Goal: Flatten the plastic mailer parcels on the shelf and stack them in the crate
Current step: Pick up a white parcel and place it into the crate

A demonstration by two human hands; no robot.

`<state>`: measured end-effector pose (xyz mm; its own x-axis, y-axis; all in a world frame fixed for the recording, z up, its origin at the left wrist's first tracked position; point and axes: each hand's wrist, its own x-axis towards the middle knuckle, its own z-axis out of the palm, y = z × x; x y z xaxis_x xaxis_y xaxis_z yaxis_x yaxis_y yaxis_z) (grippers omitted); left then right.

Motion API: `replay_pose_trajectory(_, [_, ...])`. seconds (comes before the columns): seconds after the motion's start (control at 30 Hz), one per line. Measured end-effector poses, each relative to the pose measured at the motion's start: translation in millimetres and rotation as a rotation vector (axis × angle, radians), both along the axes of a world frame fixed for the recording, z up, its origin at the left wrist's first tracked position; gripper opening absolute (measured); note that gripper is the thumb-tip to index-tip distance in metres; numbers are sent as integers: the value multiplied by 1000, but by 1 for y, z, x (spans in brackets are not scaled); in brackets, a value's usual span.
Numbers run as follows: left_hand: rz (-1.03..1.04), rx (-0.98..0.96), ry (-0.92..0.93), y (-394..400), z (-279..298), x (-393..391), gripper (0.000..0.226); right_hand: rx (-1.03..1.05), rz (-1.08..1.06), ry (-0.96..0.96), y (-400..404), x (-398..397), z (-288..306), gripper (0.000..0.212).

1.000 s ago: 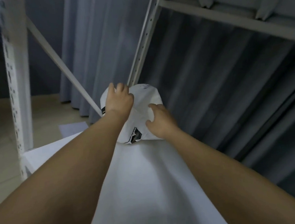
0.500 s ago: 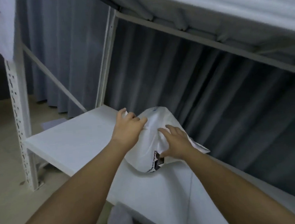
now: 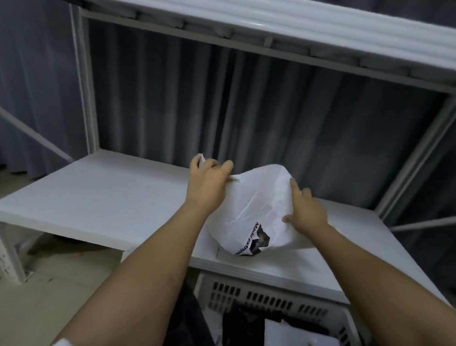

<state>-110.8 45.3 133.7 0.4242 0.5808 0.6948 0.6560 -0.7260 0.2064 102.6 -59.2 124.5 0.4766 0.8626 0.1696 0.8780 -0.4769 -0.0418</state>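
— Grey curtains (image 3: 284, 108) hang behind a white metal rack; what lies on its shelf (image 3: 92, 200)?

— One white plastic mailer parcel (image 3: 254, 209), puffy and creased, with black print at its near end. It sits toward the shelf's right half, close to the front edge.

— And the person's hands?

— The left hand (image 3: 208, 185) is at the parcel's far left corner, its fingers (image 3: 221, 169) curled closed and pinching a fold of the plastic. The right hand (image 3: 306, 210) lies against the parcel's right side, its fingers (image 3: 293, 188) loosely spread and pressed flat to the plastic, thumb touching the near face. Whether they actually grip is hard to tell; they look more like pressing than clasping.

— Where is the crate?

— Below the shelf's front edge, on the floor: a pale slotted crate (image 3: 272, 300). Inside it lie a white mailer (image 3: 289, 340) and a black one (image 3: 239, 330), partly hidden by the forearms.
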Motion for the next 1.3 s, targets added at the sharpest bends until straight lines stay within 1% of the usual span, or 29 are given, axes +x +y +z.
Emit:
replay_pose_trajectory(0.07, [35, 0, 54, -11, -4, 7, 24, 38, -18, -22, -19, 7, -4, 82])
replay_pose_trajectory(0.1, [47, 14, 109, -22, -5, 13, 25, 62, -28, -38, -34, 16, -7, 74])
replay_pose_trajectory(0.2, [92, 30, 286, -37, -12, 22, 21, 137, -26, -101, -63, 39, -15, 65])
replay_pose_trajectory(0.3, [105, -17, 367, -42, -19, 33, 11, 227, -21, -187, -78, 56, -17, 70])
replay_pose_trajectory(0.37, [94, -106, 397, -44, -29, 35, 15, 290, -8, -265, -83, 59, -23, 76])
replay_pose_trajectory(0.43, [82, -186, 442, -44, -44, 44, 20, 376, 17, -265, -90, 69, -36, 84])
replay_pose_trajectory(0.5, [74, -275, 507, -43, -60, 51, 26, 356, 96, -137, -100, 76, -53, 84])
replay_pose_trajectory(0.57, [80, -351, 560, -45, -75, 56, 31, 260, 112, 138, -111, 79, -77, 69])
replay_pose_trajectory(0.6, [82, -373, 569, -46, -82, 60, 34, 257, 95, 268, -115, 81, -88, 63])
replay_pose_trajectory(0.67, [94, -370, 572, -47, -93, 67, 37, 390, 24, 439, -121, 89, -102, 53])
replay_pose_trajectory(0.7, [104, -349, 564, -47, -95, 70, 40, 447, 6, 468, -123, 93, -104, 49])
replay_pose_trajectory(0.73, [109, -332, 561, -46, -98, 73, 45, 446, 11, 464, -124, 98, -105, 48])
replay_pose_trajectory(0.77, [111, -318, 562, -44, -99, 75, 53, 400, 40, 441, -125, 103, -106, 51])
replay_pose_trajectory(0.83, [126, -295, 598, -40, -102, 80, 72, 256, 117, 402, -126, 110, -105, 70])
replay_pose_trajectory(0.9, [159, -284, 629, -37, -103, 83, 80, 113, 155, 337, -126, 113, -103, 88])
replay_pose_trajectory(0.97, [188, -273, 653, -34, -104, 85, 84, 2, 126, 173, -124, 113, -101, 95])
replay_pose_trajectory(1.0, [196, -277, 658, -32, -104, 86, 84, -16, 104, 90, -124, 114, -100, 95])
replay_pose_trajectory(1.07, [211, -290, 648, -28, -102, 89, 84, 20, 88, -34, -123, 116, -101, 88])
replay_pose_trajectory(1.13, [235, -299, 635, -24, -98, 93, 87, 87, 77, -61, -121, 118, -101, 82])
replay_pose_trajectory(1.23, [276, -237, 707, -19, -93, 95, 96, 127, 53, -125, -118, 123, -98, 90])
replay_pose_trajectory(1.3, [309, -201, 827, -15, -94, 89, 97, 46, 78, -246, -119, 130, -108, 98])
